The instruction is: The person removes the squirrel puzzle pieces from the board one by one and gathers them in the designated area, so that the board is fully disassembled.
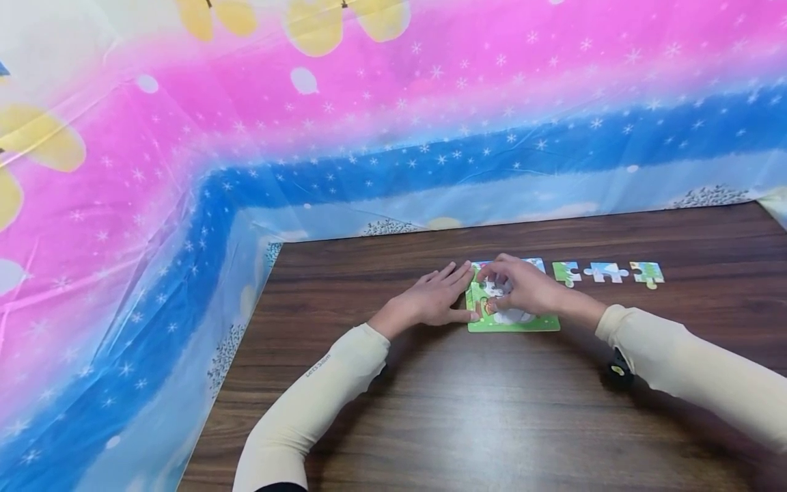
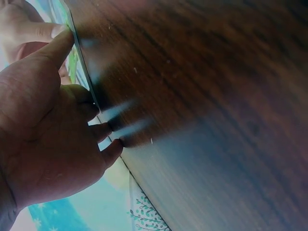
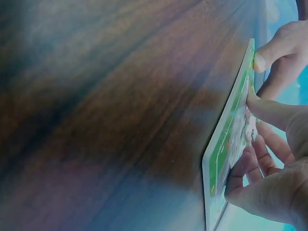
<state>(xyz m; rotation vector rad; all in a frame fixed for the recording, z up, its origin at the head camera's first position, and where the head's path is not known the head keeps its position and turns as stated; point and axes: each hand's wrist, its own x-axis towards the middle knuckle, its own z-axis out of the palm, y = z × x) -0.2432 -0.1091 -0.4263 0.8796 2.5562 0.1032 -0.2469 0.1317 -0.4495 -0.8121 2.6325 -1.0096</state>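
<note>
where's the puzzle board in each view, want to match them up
Head: puzzle board right of centre, partly covered.
Left wrist: puzzle board a thin sliver, upper left.
Right wrist: puzzle board slanting, right of centre.
Shared landmark: left hand, its thumb at the puzzle board's edge.

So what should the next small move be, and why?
Perhaps the right hand should press down where it touches the puzzle: the left hand rests on the left edge, able to steady it, while three pieces lie loose to the right.
</note>
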